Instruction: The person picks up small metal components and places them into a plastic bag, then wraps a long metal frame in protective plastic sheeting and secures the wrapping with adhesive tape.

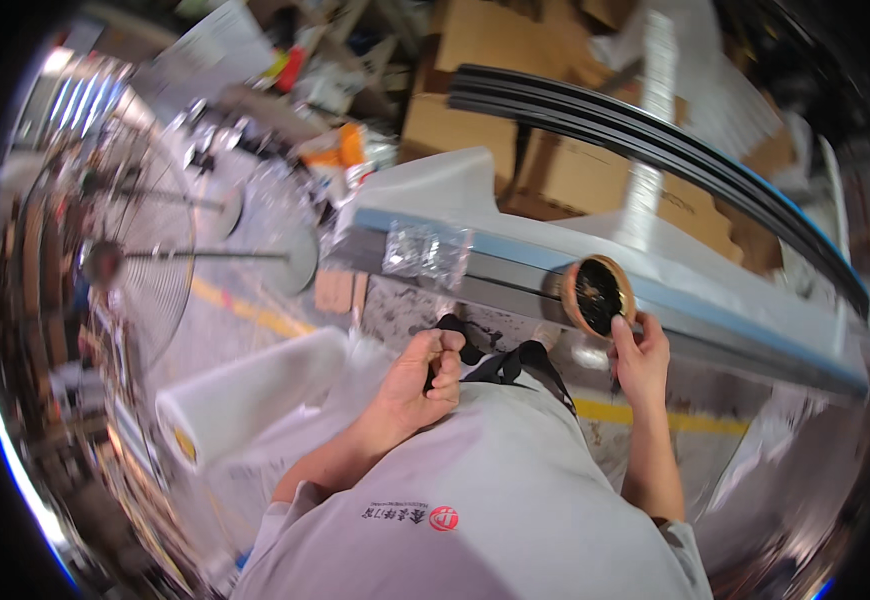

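My right hand (643,362) is at the near right rim of a round brown tub (627,283), thumb and fingers closed on its edge. The tub tilts toward me and holds glossy black contents too blurred to name. Behind it runs a long blue and grey profile (515,255). My left hand (420,380) is curled in front of my shirt, palm partly turned up. A dark spot shows between its fingers, but what it is stays unclear. A clear plastic bag (427,252) lies on the profile's left part.
A long black profile (655,130) arches across the far right, before cardboard boxes (575,165). White wrapping film (435,185) lies along the bench. Left of me are a white roll (255,395) and a standing fan (155,255). An orange thing (350,145) sits among clutter behind.
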A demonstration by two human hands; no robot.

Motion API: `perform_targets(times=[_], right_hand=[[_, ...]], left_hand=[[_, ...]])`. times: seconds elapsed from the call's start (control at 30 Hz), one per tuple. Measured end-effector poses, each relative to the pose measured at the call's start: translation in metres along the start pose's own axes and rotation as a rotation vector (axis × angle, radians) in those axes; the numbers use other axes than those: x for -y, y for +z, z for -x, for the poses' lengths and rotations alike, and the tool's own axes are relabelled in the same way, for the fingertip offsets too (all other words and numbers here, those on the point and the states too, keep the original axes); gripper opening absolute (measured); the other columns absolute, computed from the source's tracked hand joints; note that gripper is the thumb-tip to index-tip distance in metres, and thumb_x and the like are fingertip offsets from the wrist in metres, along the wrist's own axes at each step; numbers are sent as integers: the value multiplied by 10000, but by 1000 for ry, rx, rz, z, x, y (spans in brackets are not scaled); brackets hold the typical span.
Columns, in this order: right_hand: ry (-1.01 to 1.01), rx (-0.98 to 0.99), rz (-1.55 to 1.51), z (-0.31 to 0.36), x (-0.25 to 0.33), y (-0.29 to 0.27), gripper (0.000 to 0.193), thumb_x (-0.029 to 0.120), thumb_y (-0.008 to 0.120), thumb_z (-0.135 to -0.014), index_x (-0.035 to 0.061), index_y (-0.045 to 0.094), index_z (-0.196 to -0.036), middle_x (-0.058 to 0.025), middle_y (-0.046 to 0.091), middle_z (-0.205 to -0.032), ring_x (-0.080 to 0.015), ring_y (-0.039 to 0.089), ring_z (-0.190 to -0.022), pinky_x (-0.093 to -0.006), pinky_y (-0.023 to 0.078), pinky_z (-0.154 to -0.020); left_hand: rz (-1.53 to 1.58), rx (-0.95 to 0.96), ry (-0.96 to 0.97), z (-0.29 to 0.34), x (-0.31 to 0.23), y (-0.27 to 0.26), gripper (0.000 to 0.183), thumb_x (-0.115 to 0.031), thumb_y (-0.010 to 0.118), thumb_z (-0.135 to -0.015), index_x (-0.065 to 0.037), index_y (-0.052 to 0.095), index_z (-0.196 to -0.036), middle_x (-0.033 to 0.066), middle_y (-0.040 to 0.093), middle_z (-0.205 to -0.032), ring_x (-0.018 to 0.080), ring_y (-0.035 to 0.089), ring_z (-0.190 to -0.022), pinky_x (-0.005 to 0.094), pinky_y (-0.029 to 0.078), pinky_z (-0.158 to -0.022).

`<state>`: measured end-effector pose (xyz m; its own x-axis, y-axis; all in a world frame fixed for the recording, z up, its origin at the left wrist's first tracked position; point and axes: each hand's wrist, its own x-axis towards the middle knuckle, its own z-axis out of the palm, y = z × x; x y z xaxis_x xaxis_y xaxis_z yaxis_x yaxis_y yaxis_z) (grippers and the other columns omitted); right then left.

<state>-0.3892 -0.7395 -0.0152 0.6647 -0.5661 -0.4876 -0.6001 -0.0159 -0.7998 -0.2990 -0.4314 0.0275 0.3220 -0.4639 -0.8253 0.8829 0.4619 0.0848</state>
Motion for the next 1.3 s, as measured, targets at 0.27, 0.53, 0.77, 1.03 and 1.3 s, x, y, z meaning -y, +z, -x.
perform_targets(times=[0.27,0.53,0.77,1.03,1.3], right_hand=[[-94,103,-111,-8,-10,14,171,86,503,-978,15,594,-1105,-60,603,-689,-81,495,-446,-234,392,-376],[-219,206,2,71,52,67,206,53,489,-992,-20,623,-1129,-54,632,-754,-69,510,-489,-211,383,-401],[148,444,13,161,72,254,177,74,522,-908,-11,661,-977,-60,626,-678,-107,507,-440,-239,395,-394],[149,627,198,144,18,461,228,43,471,-971,29,664,-1090,-48,645,-749,-85,532,-477,-236,418,-421],[141,613,416,-28,-223,752,336,94,492,-931,73,681,-1208,-191,708,-911,-324,696,-793,-436,557,-681]], left_hand=[[205,-52,185,40,44,-61,217,-308,604,-976,-97,561,-947,-28,465,-636,89,367,-499,227,273,-413],[355,116,177,52,1,-154,211,-234,541,-1003,-35,599,-965,3,519,-637,110,403,-510,249,309,-432],[176,74,316,82,-115,-304,230,-197,520,-1021,-14,624,-931,12,518,-613,97,400,-479,237,294,-415],[284,-104,201,102,-147,-411,228,-227,498,-1036,-35,589,-951,3,518,-578,99,403,-425,240,305,-367],[368,-353,96,44,-132,-452,344,-326,476,-1055,-33,604,-926,22,552,-565,124,466,-402,246,349,-360]])
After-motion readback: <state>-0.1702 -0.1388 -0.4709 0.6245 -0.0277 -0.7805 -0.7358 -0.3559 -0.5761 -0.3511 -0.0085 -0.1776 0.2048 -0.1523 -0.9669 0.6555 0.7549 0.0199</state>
